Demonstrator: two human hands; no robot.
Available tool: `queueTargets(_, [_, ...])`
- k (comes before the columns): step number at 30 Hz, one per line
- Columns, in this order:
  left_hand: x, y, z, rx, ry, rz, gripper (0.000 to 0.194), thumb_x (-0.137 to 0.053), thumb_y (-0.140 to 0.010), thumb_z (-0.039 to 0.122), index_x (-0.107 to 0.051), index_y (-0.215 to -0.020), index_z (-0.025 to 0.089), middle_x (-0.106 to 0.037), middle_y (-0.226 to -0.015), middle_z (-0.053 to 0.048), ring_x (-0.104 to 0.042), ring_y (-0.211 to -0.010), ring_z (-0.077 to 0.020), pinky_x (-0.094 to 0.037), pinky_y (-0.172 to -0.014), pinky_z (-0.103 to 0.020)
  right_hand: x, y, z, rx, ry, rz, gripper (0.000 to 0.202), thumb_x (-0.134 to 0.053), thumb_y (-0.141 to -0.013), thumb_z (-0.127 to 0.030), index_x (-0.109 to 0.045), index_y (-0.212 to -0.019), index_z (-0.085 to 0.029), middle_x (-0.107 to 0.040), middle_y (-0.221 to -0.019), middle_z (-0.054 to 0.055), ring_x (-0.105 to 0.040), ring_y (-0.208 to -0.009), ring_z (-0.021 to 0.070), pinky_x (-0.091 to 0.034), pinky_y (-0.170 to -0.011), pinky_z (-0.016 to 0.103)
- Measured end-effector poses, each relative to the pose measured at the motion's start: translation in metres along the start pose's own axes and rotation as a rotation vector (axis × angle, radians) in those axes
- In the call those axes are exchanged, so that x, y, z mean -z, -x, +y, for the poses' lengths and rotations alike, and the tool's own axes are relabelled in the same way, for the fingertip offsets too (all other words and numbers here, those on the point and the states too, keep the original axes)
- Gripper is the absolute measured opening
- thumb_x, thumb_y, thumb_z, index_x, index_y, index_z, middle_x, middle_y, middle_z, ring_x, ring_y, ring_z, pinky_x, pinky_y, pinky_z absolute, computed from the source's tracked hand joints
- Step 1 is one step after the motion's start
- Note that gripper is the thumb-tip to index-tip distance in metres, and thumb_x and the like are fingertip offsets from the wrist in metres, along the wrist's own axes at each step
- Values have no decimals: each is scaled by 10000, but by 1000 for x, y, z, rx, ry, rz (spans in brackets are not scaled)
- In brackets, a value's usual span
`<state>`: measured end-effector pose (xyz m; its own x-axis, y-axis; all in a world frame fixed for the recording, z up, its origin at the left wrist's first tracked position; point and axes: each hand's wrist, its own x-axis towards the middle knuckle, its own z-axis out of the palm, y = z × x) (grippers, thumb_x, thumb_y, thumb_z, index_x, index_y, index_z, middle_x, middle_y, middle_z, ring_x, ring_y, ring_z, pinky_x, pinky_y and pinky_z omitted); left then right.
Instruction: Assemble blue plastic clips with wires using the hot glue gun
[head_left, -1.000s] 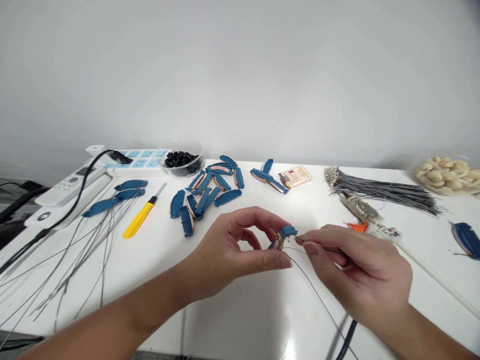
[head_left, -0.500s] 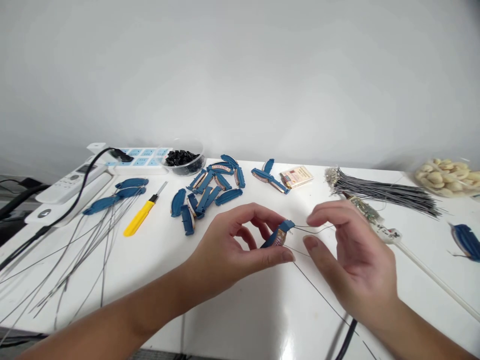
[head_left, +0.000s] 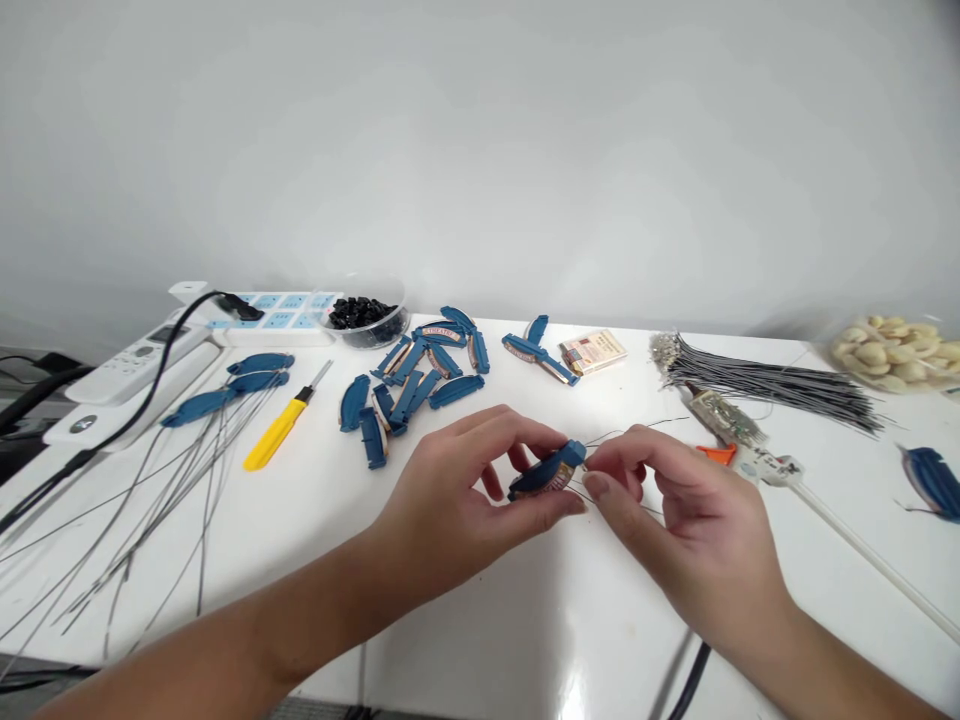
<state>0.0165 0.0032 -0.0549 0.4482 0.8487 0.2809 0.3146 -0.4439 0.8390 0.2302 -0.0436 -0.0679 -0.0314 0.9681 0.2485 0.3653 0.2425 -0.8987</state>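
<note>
My left hand [head_left: 480,490] is closed on a small blue curved sign piece [head_left: 551,470] with a lettered tan band, pinched between thumb and fingers. Thin dark wires [head_left: 637,428] come out of its right end. Close beside that end, my right hand [head_left: 675,530] has its thumb and forefinger pinched together at the wires. How many strands lie between the fingertips is hidden. Several like blue pieces [head_left: 442,335] lie in a loose pile on the white table [head_left: 450,620], beyond my left hand.
At left are a yellow-handled screwdriver [head_left: 281,430], wired blue pieces [head_left: 259,382], a remote control [head_left: 150,350] and a power strip [head_left: 277,310]. A tub of black bits [head_left: 367,318] stands behind. Rightward lie a small box [head_left: 594,352], a wire bundle [head_left: 780,385], a soldering iron [head_left: 847,520] and a tub of pale pieces [head_left: 892,350].
My right hand has moved left to the end of the blue sign piece, and its parted thumb and forefinger have closed. The left hand's hold is nearly unchanged. An orange part shows beyond my right hand.
</note>
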Motion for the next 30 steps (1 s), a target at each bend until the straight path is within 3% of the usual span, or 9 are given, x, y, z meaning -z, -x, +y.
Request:
queueTargets(7, [0, 1, -2, -39, -46, -7, 312, -876, -855, 269, -721, -1126, 263, -758, -969, 39, -696, -825, -100, -552, -608, -184, -2, -2, -2, -20, 15, 25, 64, -723, -938, -227, -744, -911, -281, -650, -776, -20, -567, -699, 145, -471, -642, 289])
queueTargets(12, [-1, 1, -1, -57, -61, 8, 326, -880, -845, 251, -720, -1128, 258, -760, -955, 40, -695, -821, -103, -547, -598, -188, -4, -1, -8, -113, -16, 50, 86, -709, -926, -242, -738, -849, -264, -649, -771, -6, -537, -710, 162, -449, -657, 308])
queueTargets(22, [-2, 3, -3, -87, -95, 15, 297, -867, -866, 273, -721, -1124, 263, -755, -957, 38, -697, -832, -103, -544, -607, -197, -3, -3, -6, -365, -215, -67, 91, -732, -912, -311, -705, -869, -236, -633, -785, 8, -530, -716, 169, -435, -623, 296])
queueTargets(30, [-2, 3, -3, -128, -136, 4, 282, -844, -888, 278, -713, -1136, 244, -758, -964, 15, -700, -849, -121, -546, -625, -219, -3, -4, -6, -391, -260, -83, 114, -728, -914, -310, -692, -844, -226, -586, -726, -6, -501, -662, 157, -409, -570, 278])
